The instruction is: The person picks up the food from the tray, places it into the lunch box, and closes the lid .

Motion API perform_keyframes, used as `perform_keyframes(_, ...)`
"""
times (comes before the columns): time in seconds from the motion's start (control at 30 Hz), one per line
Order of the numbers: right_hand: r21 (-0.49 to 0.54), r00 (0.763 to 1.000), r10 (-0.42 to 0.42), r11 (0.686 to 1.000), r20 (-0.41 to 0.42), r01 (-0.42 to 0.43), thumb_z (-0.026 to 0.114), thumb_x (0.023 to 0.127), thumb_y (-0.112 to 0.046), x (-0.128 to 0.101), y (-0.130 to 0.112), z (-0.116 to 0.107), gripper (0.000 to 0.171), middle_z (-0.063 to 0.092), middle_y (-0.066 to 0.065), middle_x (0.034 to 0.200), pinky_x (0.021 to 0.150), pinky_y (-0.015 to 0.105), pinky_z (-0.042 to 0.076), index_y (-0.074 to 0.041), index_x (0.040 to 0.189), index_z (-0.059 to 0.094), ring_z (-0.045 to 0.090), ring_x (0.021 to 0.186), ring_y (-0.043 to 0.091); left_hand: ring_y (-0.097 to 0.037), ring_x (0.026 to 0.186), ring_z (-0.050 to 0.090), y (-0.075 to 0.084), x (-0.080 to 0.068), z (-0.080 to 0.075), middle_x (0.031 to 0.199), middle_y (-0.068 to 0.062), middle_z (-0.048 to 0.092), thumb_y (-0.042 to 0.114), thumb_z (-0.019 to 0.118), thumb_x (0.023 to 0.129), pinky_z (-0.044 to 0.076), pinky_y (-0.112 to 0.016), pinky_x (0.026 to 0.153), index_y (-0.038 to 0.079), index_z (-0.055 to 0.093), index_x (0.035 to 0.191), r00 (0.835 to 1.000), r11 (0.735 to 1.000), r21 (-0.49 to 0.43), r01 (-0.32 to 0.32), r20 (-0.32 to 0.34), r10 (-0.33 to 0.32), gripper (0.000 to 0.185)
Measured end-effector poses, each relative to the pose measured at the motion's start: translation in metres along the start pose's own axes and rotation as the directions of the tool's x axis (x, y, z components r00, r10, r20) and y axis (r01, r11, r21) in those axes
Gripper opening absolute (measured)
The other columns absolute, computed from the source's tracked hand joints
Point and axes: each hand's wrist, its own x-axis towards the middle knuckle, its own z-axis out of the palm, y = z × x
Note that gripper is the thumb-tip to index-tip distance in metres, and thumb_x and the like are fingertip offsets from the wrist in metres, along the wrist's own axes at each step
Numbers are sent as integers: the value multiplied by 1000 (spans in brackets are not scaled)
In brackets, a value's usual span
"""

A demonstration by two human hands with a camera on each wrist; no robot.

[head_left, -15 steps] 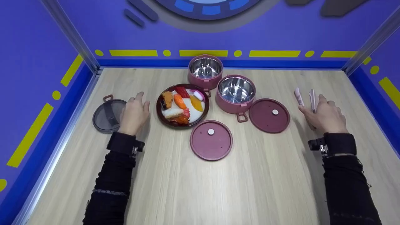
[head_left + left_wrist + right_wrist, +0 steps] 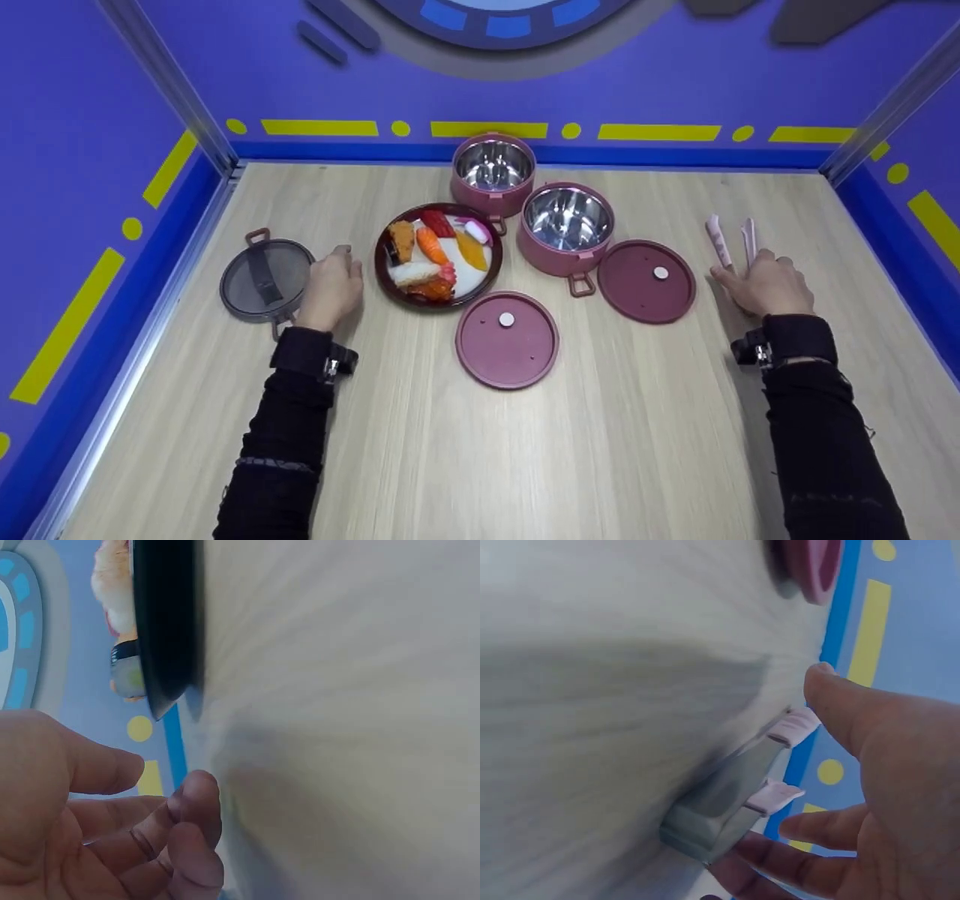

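Observation:
My left hand (image 2: 331,291), fingers loosely bent and holding nothing, hovers at the right side of a round dark-grey lid-like piece (image 2: 251,289) with two loop handles and a strap across it. To that hand's right is a dark brown plate (image 2: 384,281) of sushi pieces (image 2: 431,244). In the left wrist view the thumb and fingertips stand apart. At the far right, my right hand (image 2: 772,283) is over metal tongs (image 2: 712,810) with pale pink tips. Its thumb is spread away from them in the right wrist view, while the fingers come up along their other side.
Two pink pots, one at the back (image 2: 457,187) and one nearer (image 2: 547,259), have shiny steel insides. One pink lid (image 2: 506,356) lies in front of the plate, another (image 2: 645,296) right of the nearer pot. Blue panels (image 2: 645,90) border the wooden table.
My left hand has shifted slightly right and nearer, uncovering the grey piece's lower handle. The right hand has moved a little left, over the tongs.

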Motion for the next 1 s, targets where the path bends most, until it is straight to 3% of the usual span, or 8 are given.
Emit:
perform_keyframes(0.2, -5, 1000, 16, 1000, -21, -16, 63, 98, -55, 10, 1, 5, 68, 49, 34, 98, 62, 50, 48, 13, 98, 53, 56, 80, 45, -50, 138, 52, 2, 2, 3, 147, -34, 54, 18, 47, 108, 41, -55, 118, -9, 46, 151, 999, 1000, -9, 24, 48, -24, 51)
perform_keyframes(0.37, -33, 999, 14, 999, -41, -16, 63, 99, -51, 13, 3, 8, 71, 50, 40, 102, 66, 57, 50, 19, 103, 54, 58, 87, 52, -48, 140, 51, 1, 3, 5, 149, -32, 54, 19, 45, 108, 40, -55, 119, -6, 47, 152, 997, 999, -3, 34, 74, -34, 50)
perform_keyframes(0.67, -6, 994, 9, 1000, -106, -10, 64, 99, -44, 18, 10, 14, 60, 50, 36, 96, 64, 56, 48, 14, 95, 53, 57, 81, 49, -49, 138, 52, 2, 2, 8, 147, -30, 56, 20, 46, 108, 40, -56, 118, -3, 49, 152, 996, 1000, -1, 25, 80, -25, 50)
perform_keyframes(1.0, 8, 994, 28, 1000, -105, -27, 61, 100, -49, 18, 8, 13, 64, 53, 35, 95, 65, 58, 49, 14, 97, 53, 58, 80, 47, -49, 135, 55, 3, 1, 9, 147, -26, 59, 18, 46, 108, 43, -59, 115, 4, 52, 152, 996, 1000, -10, -11, 91, 12, 47)
